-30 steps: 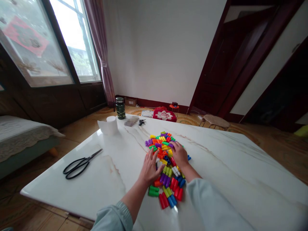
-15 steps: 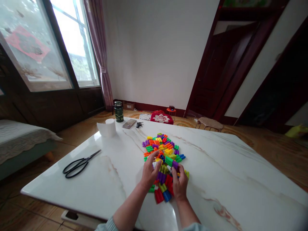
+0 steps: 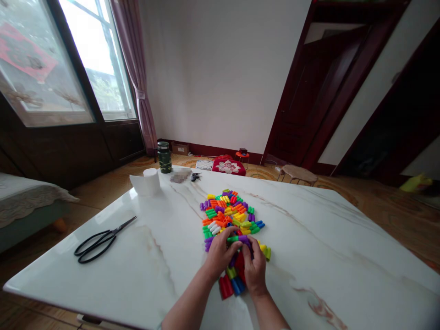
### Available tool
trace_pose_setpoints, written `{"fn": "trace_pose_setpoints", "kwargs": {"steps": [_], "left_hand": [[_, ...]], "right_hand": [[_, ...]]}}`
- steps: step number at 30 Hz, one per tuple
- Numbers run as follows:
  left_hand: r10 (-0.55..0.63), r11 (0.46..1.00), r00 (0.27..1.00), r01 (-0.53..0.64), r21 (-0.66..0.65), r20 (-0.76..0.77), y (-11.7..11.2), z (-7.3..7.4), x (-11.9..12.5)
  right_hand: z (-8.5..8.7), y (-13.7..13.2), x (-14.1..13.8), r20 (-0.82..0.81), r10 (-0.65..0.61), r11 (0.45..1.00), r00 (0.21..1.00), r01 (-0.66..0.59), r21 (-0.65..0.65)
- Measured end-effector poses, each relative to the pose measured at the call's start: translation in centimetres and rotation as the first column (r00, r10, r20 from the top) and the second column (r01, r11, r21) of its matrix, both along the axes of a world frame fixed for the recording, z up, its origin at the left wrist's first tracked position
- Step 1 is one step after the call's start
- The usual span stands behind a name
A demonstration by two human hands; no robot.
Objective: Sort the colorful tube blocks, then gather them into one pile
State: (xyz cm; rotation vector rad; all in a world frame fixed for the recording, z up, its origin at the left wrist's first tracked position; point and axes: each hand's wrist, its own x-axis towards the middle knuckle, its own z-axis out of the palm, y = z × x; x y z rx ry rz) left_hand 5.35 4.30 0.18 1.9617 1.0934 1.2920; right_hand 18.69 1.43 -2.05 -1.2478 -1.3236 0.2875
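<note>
A long heap of bright plastic tube-shaped building blocks [image 3: 227, 213] lies on the white marble table [image 3: 302, 256], in many colours. My left hand [image 3: 220, 256] and my right hand [image 3: 256, 270] are close together over the near end of the heap. Between their fingers is a joined green and purple block stick [image 3: 239, 239], held above the other blocks. The hands hide part of the heap, and red and blue blocks [image 3: 231, 285] show just below them.
Black-handled scissors [image 3: 99, 243] lie to the left on the table. At the far edge stand a paper roll [image 3: 146, 182] and a dark green flask [image 3: 164, 158], with keys [image 3: 195, 176] beside a blurred flat object [image 3: 180, 175]. A bed [image 3: 24, 201] stands at left.
My hands have moved closer together and now hold the green and purple stick, which lay on the heap earlier. My sleeves have slid out of view, and the view has shifted slightly.
</note>
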Motion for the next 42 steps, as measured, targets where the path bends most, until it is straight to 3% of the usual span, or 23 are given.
{"fn": "trace_pose_setpoints", "kwargs": {"steps": [10,15,21,27,42], "left_hand": [[-0.092,0.995,0.996,0.093,0.032,-0.008,0.2,0.2,0.1],[-0.031,0.999,0.999,0.031,0.026,-0.031,0.0,0.0,0.1],[0.13,0.991,0.99,-0.132,0.036,0.048,0.7,-0.5,-0.1],[0.112,0.99,0.993,-0.116,0.081,0.047,0.7,-0.6,-0.1],[0.244,0.961,0.969,-0.248,0.12,0.049,0.8,-1.0,0.0]], "right_hand": [[-0.1,0.2,0.1,0.022,-0.006,1.0,1.0,0.007,-0.014],[-0.3,0.5,0.0,0.015,-0.005,1.0,1.0,0.005,-0.004],[-0.3,0.6,0.0,-0.057,-0.091,0.995,0.994,0.089,-0.032],[-0.3,0.7,-0.1,-0.042,-0.084,0.996,0.996,0.084,0.006],[-0.3,0.8,-0.1,0.043,-0.056,0.996,0.997,0.053,0.066]]}}
